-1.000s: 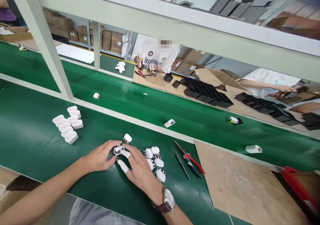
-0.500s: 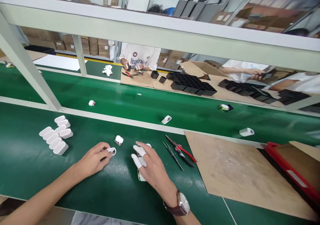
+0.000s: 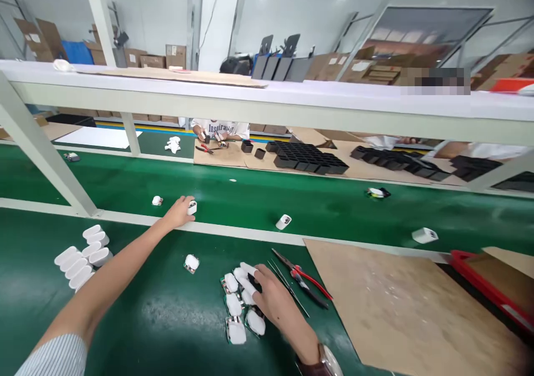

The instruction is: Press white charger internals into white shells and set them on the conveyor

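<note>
My left hand reaches out over the bench's far rail, its fingers closed around a white plastic housing with dark parts showing in its end. White finger cots cover fingers of my right hand, which lies with fingers apart over a cluster of small circuit boards topped with white pads. Whether its fingertips press on one of the boards is hard to see. One more padded circuit board lies alone between the hands. Beside my right hand are tweezers and red-and-black pliers.
Several white empty housings stand in a group at left. Beyond the rail, a green belt carries a white housing, another white housing and small boards. Cardboard and a red tray lie right. A co-worker sits opposite.
My left hand has moved forward from the bench to the belt's near edge, carrying the white housing. My right hand has shifted slightly, showing more of the boards. The head view has tilted up.
</note>
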Available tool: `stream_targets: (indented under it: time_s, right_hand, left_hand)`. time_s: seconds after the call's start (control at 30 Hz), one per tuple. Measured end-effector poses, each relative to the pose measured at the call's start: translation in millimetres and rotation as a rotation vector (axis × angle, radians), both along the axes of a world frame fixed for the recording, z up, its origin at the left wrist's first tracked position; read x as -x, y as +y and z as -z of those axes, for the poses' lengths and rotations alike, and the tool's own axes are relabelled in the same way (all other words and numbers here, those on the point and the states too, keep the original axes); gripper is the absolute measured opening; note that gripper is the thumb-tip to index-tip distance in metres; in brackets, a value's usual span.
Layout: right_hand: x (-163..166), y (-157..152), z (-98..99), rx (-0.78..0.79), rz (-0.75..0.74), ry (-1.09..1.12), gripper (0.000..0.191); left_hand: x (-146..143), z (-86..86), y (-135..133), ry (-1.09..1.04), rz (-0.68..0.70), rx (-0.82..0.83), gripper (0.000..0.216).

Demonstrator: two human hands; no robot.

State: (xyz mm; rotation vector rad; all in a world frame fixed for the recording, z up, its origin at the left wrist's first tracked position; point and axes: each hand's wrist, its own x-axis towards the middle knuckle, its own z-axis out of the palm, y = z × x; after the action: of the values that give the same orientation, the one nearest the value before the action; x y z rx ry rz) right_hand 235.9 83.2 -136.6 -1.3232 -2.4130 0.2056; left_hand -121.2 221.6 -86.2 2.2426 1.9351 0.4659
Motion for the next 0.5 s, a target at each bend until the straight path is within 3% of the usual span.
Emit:
stream_targets:
  time_s: [0.07,0.1,0.27,0.37,0.5]
  right_hand:
    - [-1.6,1.8,-2.9,-0.035,0.034,-0.032,0.048]
    - [-2.2,1.6,-5.2,-0.050,0.056,-0.049,0.044]
    - [1.9,4.4,-14.6,-0.067,0.107,-0.095,0.029]
    - [5.1,12.3,-19.7,-0.055,0.115,-0.093,0.021]
    - [16.2,9.8,-36.8,-0.043,0.073,-0.043,0.019]
  left_hand:
    - [14.7,1.2,-2.5,0.022,-0.020,0.012,0.075]
    - [25.5,0.1,-4.8,0.032,-0.040,0.012,0.073]
    - [78.0,-6.8,-2.9,0.053,-0.123,-0.003,0.035]
    - [75.6,-6.4,-13.0,0.046,-0.062,-0.021,0.033]
    - [41.1,4.2,-71.8,0.026,0.105,-0.048,0.036]
